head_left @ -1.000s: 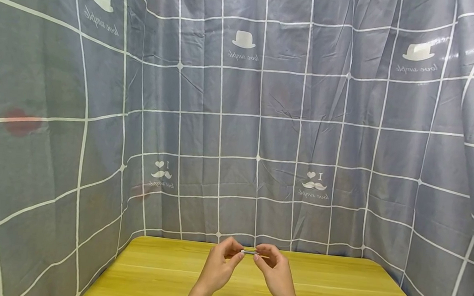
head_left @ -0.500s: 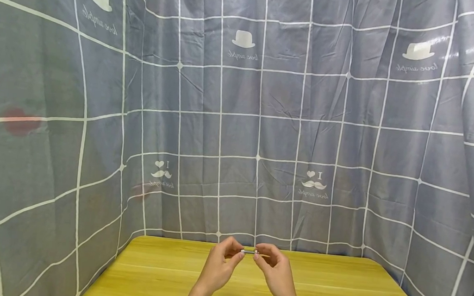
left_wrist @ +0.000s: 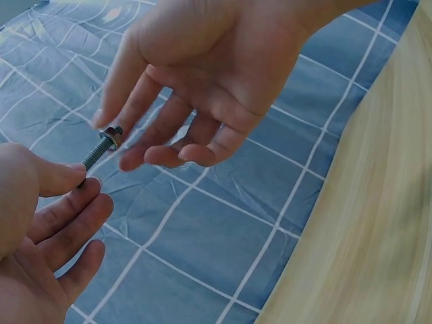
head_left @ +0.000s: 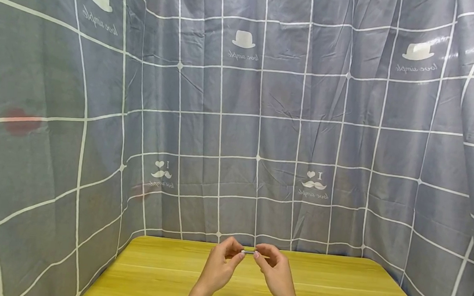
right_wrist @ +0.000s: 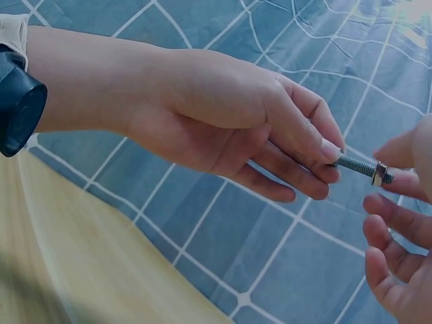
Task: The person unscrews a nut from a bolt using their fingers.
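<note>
A metal bolt (head_left: 248, 252) is held level between my two hands, above the table. My left hand (head_left: 217, 268) pinches one end of it between thumb and fingertips, so that end is hidden. In the left wrist view, the threaded shank of the bolt (left_wrist: 96, 155) shows beyond the thumb. A nut (left_wrist: 112, 137) sits on the shank near the other end, and a short bit of thread sticks out past it. My right hand (head_left: 278, 272) has thumb and index finger at this nut (right_wrist: 379, 175), pinching it, with the other fingers loosely bent.
Below the hands lies a yellow wood-grain table (head_left: 160, 272). Grey curtains (head_left: 282, 100) with white grid lines hang behind it and along both sides. A dark device (right_wrist: 20, 101) is strapped to the left wrist.
The right fingertips shift slightly at the nut, which shows less in the head view now than half a second ago. Left hand and bolt stay in place.
</note>
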Motion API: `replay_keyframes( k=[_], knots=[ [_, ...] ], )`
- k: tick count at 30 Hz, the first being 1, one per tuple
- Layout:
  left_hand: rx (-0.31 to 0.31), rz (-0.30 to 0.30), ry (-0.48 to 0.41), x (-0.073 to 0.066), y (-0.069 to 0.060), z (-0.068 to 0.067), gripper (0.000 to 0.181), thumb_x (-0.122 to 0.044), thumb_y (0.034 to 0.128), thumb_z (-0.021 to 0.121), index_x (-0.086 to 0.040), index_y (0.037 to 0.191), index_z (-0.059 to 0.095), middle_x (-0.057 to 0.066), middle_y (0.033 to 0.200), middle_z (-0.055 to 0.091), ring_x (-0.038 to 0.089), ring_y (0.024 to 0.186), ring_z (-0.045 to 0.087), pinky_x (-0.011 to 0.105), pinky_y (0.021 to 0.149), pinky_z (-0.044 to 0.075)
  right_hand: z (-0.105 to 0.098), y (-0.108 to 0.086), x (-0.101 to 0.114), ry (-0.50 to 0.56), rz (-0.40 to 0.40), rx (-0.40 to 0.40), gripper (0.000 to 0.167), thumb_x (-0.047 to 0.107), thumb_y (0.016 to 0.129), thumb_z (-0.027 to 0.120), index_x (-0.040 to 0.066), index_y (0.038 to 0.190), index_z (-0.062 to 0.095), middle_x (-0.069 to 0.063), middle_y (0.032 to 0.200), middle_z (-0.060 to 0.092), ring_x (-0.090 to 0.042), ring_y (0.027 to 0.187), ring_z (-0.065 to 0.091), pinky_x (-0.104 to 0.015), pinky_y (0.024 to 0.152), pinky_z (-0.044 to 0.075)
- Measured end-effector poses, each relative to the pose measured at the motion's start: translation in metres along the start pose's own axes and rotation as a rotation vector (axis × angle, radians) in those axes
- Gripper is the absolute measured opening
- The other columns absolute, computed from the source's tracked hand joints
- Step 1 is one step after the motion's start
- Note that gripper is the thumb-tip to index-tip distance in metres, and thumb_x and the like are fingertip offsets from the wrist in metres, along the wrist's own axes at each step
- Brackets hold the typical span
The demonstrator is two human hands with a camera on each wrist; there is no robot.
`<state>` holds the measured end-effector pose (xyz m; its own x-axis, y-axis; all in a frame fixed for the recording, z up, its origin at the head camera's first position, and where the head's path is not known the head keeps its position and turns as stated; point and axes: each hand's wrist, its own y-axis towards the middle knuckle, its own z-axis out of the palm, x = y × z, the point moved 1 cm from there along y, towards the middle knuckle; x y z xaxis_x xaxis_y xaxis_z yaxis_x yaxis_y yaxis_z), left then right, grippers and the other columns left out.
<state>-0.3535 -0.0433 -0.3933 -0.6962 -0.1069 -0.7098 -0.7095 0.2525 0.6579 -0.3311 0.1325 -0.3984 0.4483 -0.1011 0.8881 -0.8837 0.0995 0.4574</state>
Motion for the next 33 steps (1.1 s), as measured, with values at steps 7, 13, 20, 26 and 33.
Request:
replay_keyframes(
  k=[7,13,20,26,33],
  knots=[
    [0.004,0.000,0.013,-0.0003,0.0018,0.0000,0.010,0.004,0.0974,0.067,-0.005,0.097,0.063,0.008,0.098,0.071,0.025,0.090,0.070,0.033,0.082,0.056,-0.0001,0.0010,0.0005,0.009,-0.017,0.021,0.019,0.009,0.097,0.073,0.000,0.114,0.071,-0.012,0.106,0.070,-0.021,0.091,0.063,-0.031,0.079,0.051],
    [0.002,0.013,0.056,-0.0010,0.0048,0.0019,0.014,0.009,0.0961,0.065,-0.005,0.093,0.061,0.010,0.096,0.070,0.028,0.088,0.069,0.033,0.080,0.055,-0.0010,0.0024,0.0030,0.006,-0.001,0.014,0.030,0.016,0.099,0.072,0.002,0.124,0.067,-0.013,0.114,0.070,-0.023,0.097,0.064,-0.035,0.082,0.051],
    [-0.003,0.003,0.032,0.0002,0.0043,0.0006,0.007,0.002,0.0972,0.068,-0.004,0.098,0.065,0.008,0.096,0.071,0.025,0.088,0.070,0.032,0.080,0.055,-0.0033,0.0026,0.0027,0.020,0.010,0.000,0.017,0.009,0.097,0.072,-0.003,0.109,0.070,-0.012,0.101,0.071,-0.022,0.091,0.064,-0.031,0.079,0.051],
    [-0.016,0.006,0.040,0.0016,0.0026,0.0032,0.008,0.004,0.0970,0.067,-0.003,0.097,0.065,0.009,0.096,0.070,0.027,0.087,0.070,0.033,0.081,0.055,-0.0017,0.0007,0.0020,0.030,0.016,0.010,0.025,0.012,0.098,0.072,0.001,0.120,0.067,-0.016,0.111,0.069,-0.022,0.095,0.064,-0.033,0.079,0.050],
    [-0.020,0.012,0.068,0.0015,0.0013,0.0035,0.009,0.007,0.0958,0.067,-0.001,0.097,0.064,0.013,0.094,0.070,0.025,0.085,0.070,0.031,0.078,0.055,-0.0017,-0.0010,0.0001,0.013,0.007,0.018,0.018,0.007,0.097,0.072,-0.004,0.111,0.069,-0.014,0.103,0.070,-0.021,0.092,0.065,-0.031,0.079,0.051]
  ],
)
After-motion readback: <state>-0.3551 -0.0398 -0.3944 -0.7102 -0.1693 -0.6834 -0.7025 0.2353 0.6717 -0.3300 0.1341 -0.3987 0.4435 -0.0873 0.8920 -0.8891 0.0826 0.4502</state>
